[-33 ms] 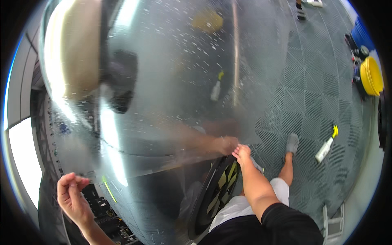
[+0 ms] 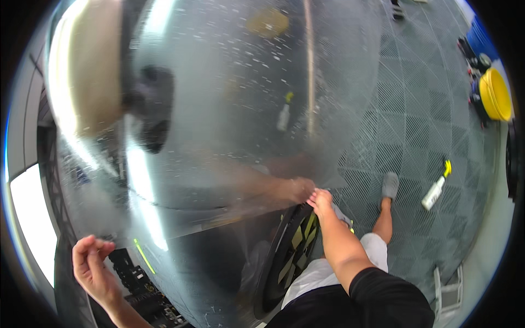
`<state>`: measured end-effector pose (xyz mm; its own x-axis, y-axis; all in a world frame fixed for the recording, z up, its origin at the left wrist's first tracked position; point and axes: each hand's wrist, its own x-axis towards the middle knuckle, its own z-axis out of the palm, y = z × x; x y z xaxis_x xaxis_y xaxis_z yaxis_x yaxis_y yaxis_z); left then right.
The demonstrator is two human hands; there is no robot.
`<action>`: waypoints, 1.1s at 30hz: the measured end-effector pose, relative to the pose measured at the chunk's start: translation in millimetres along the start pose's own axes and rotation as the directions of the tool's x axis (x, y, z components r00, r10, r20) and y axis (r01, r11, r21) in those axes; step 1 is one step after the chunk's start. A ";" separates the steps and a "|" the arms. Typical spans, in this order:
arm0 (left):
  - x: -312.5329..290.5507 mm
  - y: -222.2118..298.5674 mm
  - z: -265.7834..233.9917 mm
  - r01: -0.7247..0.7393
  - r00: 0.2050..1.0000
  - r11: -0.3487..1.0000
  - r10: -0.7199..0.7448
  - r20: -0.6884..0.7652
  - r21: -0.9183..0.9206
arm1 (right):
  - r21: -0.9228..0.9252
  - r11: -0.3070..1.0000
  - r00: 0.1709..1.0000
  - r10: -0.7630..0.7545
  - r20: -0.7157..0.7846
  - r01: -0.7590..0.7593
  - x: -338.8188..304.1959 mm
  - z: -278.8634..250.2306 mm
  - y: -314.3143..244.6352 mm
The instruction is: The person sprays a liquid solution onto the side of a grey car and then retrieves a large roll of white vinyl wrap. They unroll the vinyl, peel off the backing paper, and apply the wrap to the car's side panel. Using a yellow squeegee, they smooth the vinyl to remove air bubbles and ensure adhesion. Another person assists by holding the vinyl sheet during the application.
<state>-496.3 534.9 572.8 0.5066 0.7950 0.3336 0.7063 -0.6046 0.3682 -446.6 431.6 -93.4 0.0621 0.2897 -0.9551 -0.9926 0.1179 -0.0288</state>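
A large sheet of clear film (image 2: 251, 136), wet with droplets and streaks, stretches over the dark car body panel (image 2: 208, 254). At its near left corner my left hand (image 2: 98, 270) is closed, fingertips pinched on the film edge, out past the car's side over the open engine area. On the right, my right hand (image 2: 321, 199) pinches the other near corner of the film just above the wheel (image 2: 292, 246). Between the two hands the film's near edge runs across the panel. The film's reflections hide much of the surface beneath.
A white spray bottle (image 2: 435, 192) with a yellow head lies on the grey tiled floor (image 2: 413, 120). A yellow bucket (image 2: 495, 94) and a blue bin (image 2: 481, 38) stand by the right wall. A small step ladder (image 2: 449, 292) is at lower right. A yellow-green strip (image 2: 144, 256) marks the panel.
The view has shifted slightly. My left hand has dropped a little and moved slightly left, while both hands keep their pinch on the film.
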 end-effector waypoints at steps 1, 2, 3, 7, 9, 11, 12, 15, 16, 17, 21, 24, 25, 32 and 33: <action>1.5 -8.5 -3.5 -0.009 1.000 1.000 0.009 -0.007 0.003 | -0.009 1.000 1.000 0.017 0.000 -0.017 1.2 2.8 5.3; 5.0 -11.0 -9.6 -0.018 1.000 0.999 0.017 0.012 0.028 | -0.013 0.999 0.999 0.034 0.008 -0.034 1.6 12.1 9.7; 7.6 -16.6 -24.0 -0.003 0.999 0.999 0.002 0.034 0.042 | -0.021 0.998 0.999 0.053 0.002 -0.053 -1.6 20.2 14.0; 6.5 -14.9 -36.7 0.030 1.000 0.995 -0.030 -0.001 0.095 | -0.046 0.997 0.998 0.059 -0.009 -0.059 -8.0 36.7 29.0; 9.4 -0.3 -11.1 0.059 0.998 0.993 -0.056 -0.031 0.098 | -0.013 0.999 0.999 0.038 -0.022 -0.038 -1.6 39.5 25.9; 6.7 10.4 1.2 0.076 0.986 0.991 -0.058 -0.154 0.113 | -0.075 0.997 0.999 0.029 -0.021 -0.030 -2.7 46.1 27.4; 5.6 15.7 7.5 0.007 0.987 0.991 0.015 -0.163 0.134 | -0.110 0.993 0.999 0.034 -0.016 -0.036 -3.6 48.5 26.9; 10.9 22.7 2.4 0.244 0.959 0.962 -0.220 -0.181 0.125 | -0.015 0.999 0.997 0.040 -0.067 -0.041 -12.2 58.7 21.0; 5.6 18.6 -6.8 0.312 0.937 0.944 -0.286 -0.201 0.109 | 0.014 0.999 0.997 0.036 -0.074 -0.035 -15.6 61.6 18.0; 4.2 18.7 -10.8 0.228 0.967 0.960 -0.204 -0.152 0.165 | -0.023 0.998 0.998 0.052 -0.037 -0.053 -9.5 62.4 20.7; -4.8 15.0 -19.4 0.038 0.999 0.994 -0.035 -0.027 0.105 | 0.267 0.963 1.000 0.019 0.024 -0.025 2.0 55.7 43.2; -8.2 12.8 -21.9 0.002 1.000 0.998 -0.003 -0.011 -0.060 | 0.113 0.990 0.996 0.087 0.008 -0.087 11.0 48.6 45.7; -11.0 9.3 -21.9 0.004 1.000 0.999 -0.004 -0.007 -0.052 | 0.058 0.995 0.996 0.088 -0.009 -0.087 4.6 49.2 38.7; -9.1 15.8 -13.7 -0.005 1.000 1.000 0.004 0.009 0.029 | 0.006 0.997 0.994 0.080 -0.078 -0.079 1.3 41.6 17.2; -9.6 15.6 -14.4 -0.001 1.000 1.000 0.000 0.015 0.025 | -0.005 0.997 0.994 0.078 -0.073 -0.078 4.5 43.3 13.0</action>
<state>-497.3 517.1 587.8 0.5142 0.7955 0.3204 0.7182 -0.6037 0.3461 -454.8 475.6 -85.3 -0.0230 0.2279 -0.9734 -0.9949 0.0900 0.0445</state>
